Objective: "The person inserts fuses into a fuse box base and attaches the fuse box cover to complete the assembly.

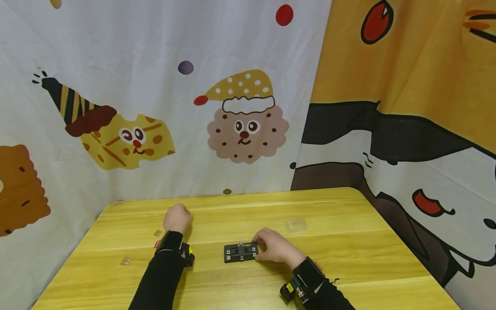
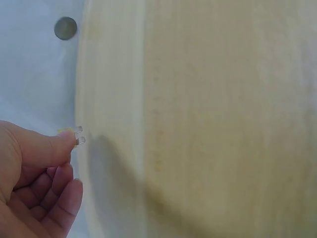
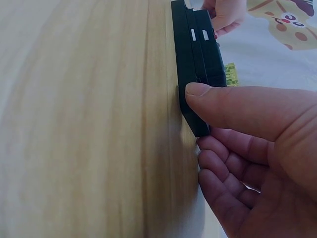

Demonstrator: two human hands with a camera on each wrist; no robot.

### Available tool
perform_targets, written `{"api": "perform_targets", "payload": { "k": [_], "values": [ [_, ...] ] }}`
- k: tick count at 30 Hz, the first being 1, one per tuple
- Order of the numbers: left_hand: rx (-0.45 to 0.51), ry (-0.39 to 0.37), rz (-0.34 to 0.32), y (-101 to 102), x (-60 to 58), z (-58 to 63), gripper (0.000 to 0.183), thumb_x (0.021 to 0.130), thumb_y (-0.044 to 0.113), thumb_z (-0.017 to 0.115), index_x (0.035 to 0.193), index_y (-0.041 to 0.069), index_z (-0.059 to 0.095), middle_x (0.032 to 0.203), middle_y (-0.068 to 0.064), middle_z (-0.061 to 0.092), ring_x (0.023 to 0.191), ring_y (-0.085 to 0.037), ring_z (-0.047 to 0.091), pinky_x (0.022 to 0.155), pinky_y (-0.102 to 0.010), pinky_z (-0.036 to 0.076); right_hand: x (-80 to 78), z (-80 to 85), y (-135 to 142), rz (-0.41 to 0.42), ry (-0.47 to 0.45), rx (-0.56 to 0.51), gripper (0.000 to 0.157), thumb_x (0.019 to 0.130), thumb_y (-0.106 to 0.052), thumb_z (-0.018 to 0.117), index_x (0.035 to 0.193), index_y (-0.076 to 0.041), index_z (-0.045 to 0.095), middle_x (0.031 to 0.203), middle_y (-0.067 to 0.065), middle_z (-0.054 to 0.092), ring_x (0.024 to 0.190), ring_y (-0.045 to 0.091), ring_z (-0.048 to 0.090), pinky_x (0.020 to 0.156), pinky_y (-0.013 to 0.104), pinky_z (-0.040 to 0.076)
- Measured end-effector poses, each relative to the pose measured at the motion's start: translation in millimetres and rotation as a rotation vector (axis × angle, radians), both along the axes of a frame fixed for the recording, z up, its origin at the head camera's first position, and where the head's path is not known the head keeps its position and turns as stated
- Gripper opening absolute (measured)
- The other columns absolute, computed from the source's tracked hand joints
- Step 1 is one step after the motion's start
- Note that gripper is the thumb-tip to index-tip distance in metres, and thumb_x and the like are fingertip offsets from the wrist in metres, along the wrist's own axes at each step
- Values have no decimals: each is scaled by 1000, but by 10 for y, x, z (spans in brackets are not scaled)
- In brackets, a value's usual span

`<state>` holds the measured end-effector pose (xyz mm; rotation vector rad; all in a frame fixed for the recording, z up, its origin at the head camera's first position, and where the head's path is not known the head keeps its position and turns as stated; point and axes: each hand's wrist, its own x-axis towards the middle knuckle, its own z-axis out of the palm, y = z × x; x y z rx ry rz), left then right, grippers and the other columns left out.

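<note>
My left hand (image 1: 178, 218) is above the far left part of the table. In the left wrist view, its thumb and fingers pinch a small clear plastic piece (image 2: 80, 141) with two rounded prongs, partly hidden by the thumb. My right hand (image 1: 277, 246) grips the right end of a flat black rectangular block (image 1: 241, 252), thumb on the near side. Light square fittings and a clear part show on the block's top. From the right wrist view, a translucent yellow piece (image 3: 231, 74) sticks up from the block (image 3: 198, 64). The block's right end is partly covered by fingers.
Two small clear pieces lie to the left, one (image 1: 158, 233) beside the left wrist and another (image 1: 125, 261) nearer the front. A clear plastic box (image 1: 296, 225) stands behind the right hand. A printed curtain (image 1: 155, 51) hangs behind the wooden table (image 1: 217, 284).
</note>
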<state>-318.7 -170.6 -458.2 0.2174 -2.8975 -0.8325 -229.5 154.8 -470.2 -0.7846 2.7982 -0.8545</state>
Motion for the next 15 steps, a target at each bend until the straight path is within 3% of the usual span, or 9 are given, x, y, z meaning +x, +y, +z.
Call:
{"api": "perform_targets", "payload": {
  "k": [15],
  "values": [
    [27, 139, -166, 189, 89, 184, 4, 81, 9, 74, 80, 7, 72, 77, -5, 67, 67, -23, 59, 65, -42, 49, 4, 2, 2, 3, -2, -5, 40, 77, -14, 85, 112, -7, 65, 105, -1, 57, 96, 20, 57, 87, 37, 48]
  ]
}}
